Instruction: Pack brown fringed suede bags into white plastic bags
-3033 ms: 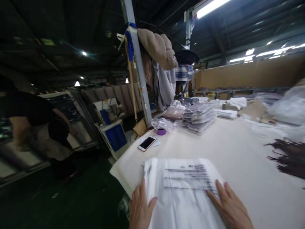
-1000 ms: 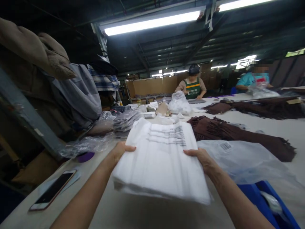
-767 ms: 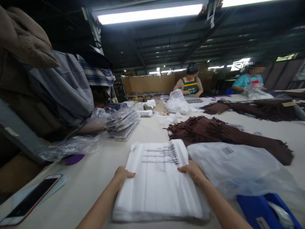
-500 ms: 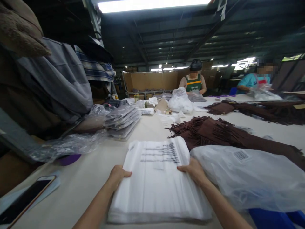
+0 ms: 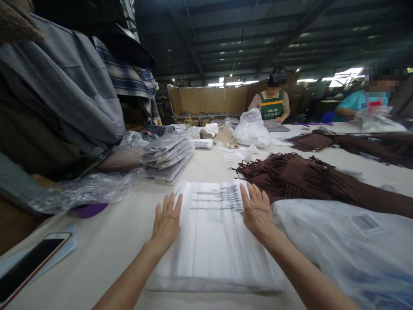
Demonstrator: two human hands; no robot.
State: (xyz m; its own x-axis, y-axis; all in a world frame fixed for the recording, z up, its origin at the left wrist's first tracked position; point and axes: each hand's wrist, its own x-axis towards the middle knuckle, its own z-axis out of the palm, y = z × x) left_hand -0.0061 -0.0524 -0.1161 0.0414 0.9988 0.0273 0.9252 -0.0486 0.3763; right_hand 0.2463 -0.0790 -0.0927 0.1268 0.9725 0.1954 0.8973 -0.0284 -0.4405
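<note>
A stack of white plastic bags (image 5: 213,245) with dark printed lines near its far edge lies flat on the table in front of me. Along the stack's left edge rests my left hand (image 5: 167,219), palm down, its fingers stretched out and pointing away. My right hand (image 5: 258,211) lies on the far right part of the stack, fingers spread. Neither hand grips anything. To the right of the stack sits a large clear bag with a barcode label (image 5: 364,223), close to my right forearm.
Brown fringed scarves (image 5: 297,176) lie at right. Packed grey items in plastic (image 5: 167,157) are piled at back left, near crumpled clear film (image 5: 93,191). A phone (image 5: 35,267) lies at the left edge. Two co-workers, one in a green apron (image 5: 272,107), are across the table.
Both hands have let go of the stack's sides and flattened out onto its upper part with fingers extended. The stack now lies flatter on the table. The view has shifted slightly.
</note>
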